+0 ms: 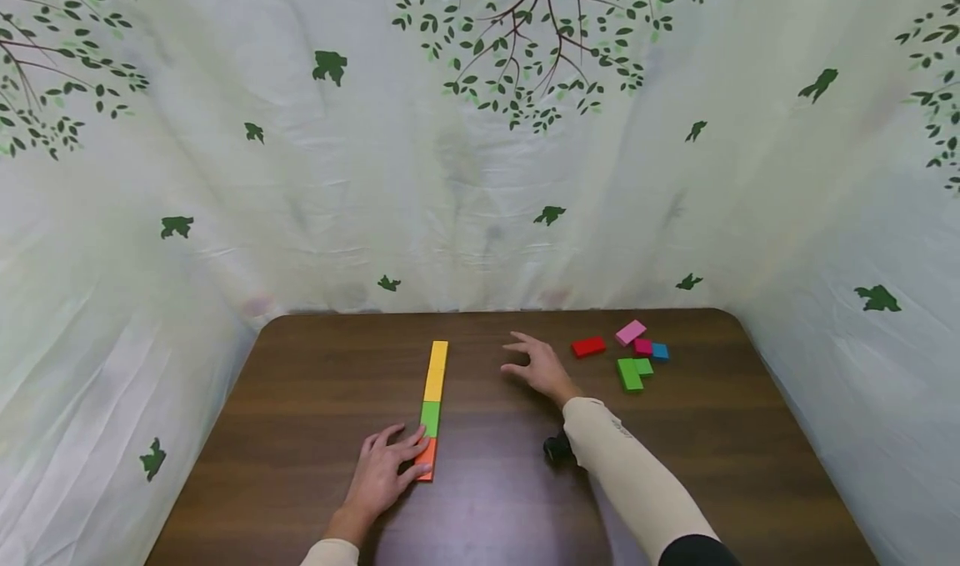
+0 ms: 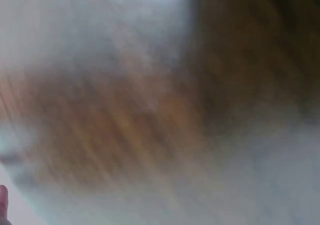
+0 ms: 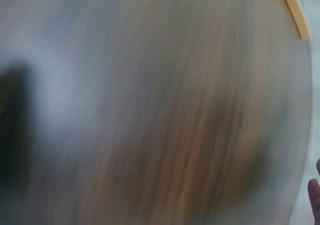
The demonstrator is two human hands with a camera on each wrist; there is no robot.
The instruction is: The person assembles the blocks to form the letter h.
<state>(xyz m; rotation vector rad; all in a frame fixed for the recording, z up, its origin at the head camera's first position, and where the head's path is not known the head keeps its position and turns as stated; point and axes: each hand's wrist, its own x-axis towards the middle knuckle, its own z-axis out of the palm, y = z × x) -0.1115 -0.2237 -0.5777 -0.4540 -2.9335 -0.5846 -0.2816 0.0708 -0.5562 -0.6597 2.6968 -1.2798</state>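
Note:
A straight row of flat blocks runs away from me on the table: an orange block (image 1: pixel 425 459) nearest, then a green block (image 1: pixel 431 418), then a yellow stretch (image 1: pixel 437 371) at the far end. My left hand (image 1: pixel 381 474) rests beside the row, thumb and fingertips touching the orange block and partly covering it. To the right of the row, my right hand (image 1: pixel 538 370) is over the table with fingers spread and nothing in them. The right wrist view catches a yellow strip (image 3: pixel 296 12) and fingertips (image 3: pixel 314 195) at its edge. The left wrist view is blurred.
Loose blocks lie right of my right hand: red (image 1: pixel 588 347), pink (image 1: pixel 631 333), magenta (image 1: pixel 642 347), blue (image 1: pixel 660 352) and two green ones (image 1: pixel 628 375). A printed cloth (image 1: pixel 480 174) hangs around the brown table (image 1: pixel 300 416).

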